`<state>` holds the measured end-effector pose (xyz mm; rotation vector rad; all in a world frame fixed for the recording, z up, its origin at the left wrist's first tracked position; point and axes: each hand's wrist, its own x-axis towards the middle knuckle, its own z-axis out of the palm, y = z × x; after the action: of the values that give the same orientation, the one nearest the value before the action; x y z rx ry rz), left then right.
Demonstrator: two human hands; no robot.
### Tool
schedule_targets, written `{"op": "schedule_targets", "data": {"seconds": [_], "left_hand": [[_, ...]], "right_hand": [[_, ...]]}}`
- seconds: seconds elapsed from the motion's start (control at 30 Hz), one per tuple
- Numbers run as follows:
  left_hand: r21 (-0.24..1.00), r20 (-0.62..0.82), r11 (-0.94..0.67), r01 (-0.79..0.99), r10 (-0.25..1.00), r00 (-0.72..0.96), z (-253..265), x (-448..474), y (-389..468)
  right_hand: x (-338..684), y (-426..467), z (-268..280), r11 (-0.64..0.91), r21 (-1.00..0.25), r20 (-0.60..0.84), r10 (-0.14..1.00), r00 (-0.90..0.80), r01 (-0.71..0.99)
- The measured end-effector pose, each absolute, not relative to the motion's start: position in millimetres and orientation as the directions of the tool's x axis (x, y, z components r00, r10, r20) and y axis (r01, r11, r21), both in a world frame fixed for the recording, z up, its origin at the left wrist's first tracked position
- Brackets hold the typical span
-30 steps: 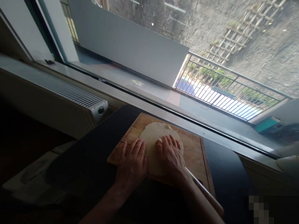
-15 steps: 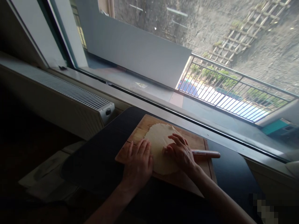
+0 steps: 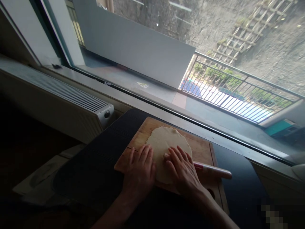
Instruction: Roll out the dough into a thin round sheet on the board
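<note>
Head view: dough [image 3: 164,138] lies flat on the board [image 3: 200,151], on a dark desk [image 3: 107,152]. Left hand [image 3: 140,167] flat at the dough's near-left edge, fingers slightly spread. Right hand [image 3: 183,167] laid over the pin [image 3: 213,170], fingers forward; cannot tell if it grips. Step looks like rolling; next pass probably calls for even pressure, left fingers clear.

Cutting board [image 3: 201,152], smooth wood; rolling pin [image 3: 214,170], smooth and faintly glossy. Dough [image 3: 166,138], matt, rough at the edge. Table [image 3: 243,178], smooth with a low sheen; radiator [image 3: 71,108], painted metal.
</note>
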<state>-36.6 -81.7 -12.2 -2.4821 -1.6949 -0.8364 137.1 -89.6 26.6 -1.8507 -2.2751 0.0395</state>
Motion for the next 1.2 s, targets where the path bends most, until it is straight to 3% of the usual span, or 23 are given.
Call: {"op": "schedule_targets", "data": {"seconds": [0.07, 0.17, 0.33, 0.5, 0.63, 0.77, 0.9, 1.07, 1.2], "left_hand": [[0.278, 0.434, -0.406, 0.87, 0.862, 0.264, -11.7, -36.5, -81.6], [0.277, 0.436, -0.406, 0.871, 0.861, 0.263, -11.3, -35.9, -81.7], [0.251, 0.444, -0.414, 0.875, 0.852, 0.276, -12.1, -35.4, -81.6], [0.234, 0.46, -0.419, 0.877, 0.843, 0.279, -13.8, -36.7, -80.6], [0.233, 0.447, -0.429, 0.873, 0.844, 0.296, -15.2, -36.8, -79.8], [0.239, 0.448, -0.415, 0.878, 0.849, 0.28, -14.7, -36.2, -80.1], [0.229, 0.433, -0.411, 0.882, 0.855, 0.286, -12.4, -36.0, -81.2], [0.22, 0.44, -0.412, 0.884, 0.851, 0.287, -13.6, -36.3, -80.7], [0.228, 0.44, -0.423, 0.877, 0.848, 0.295, -15.4, -36.4, -79.2]], "right_hand": [[137.3, -88.4, 25.8, 0.214, -0.132, 0.152, 0.969, -0.194, 0.968], [149.2, -31.9, 32.2, 0.093, -0.088, 0.183, 0.98, -0.076, 0.992], [168.0, 47.7, 44.2, 0.011, -0.067, 0.055, 0.998, -0.007, 0.998], [147.5, -40.6, 34.8, 0.145, -0.125, 0.122, 0.984, -0.13, 0.981], [137.1, -91.9, 30.7, 0.252, -0.177, 0.097, 0.966, -0.238, 0.951], [148.8, -22.7, 35.1, 0.09, -0.154, 0.137, 0.988, -0.069, 0.984], [161.4, 43.5, 40.1, -0.003, -0.194, 0.051, 0.999, 0.013, 0.981], [146.9, -37.0, 38.2, 0.121, -0.206, 0.096, 0.99, -0.103, 0.971], [141.5, -98.1, 35.9, 0.26, -0.202, 0.047, 0.966, -0.255, 0.944]]}}
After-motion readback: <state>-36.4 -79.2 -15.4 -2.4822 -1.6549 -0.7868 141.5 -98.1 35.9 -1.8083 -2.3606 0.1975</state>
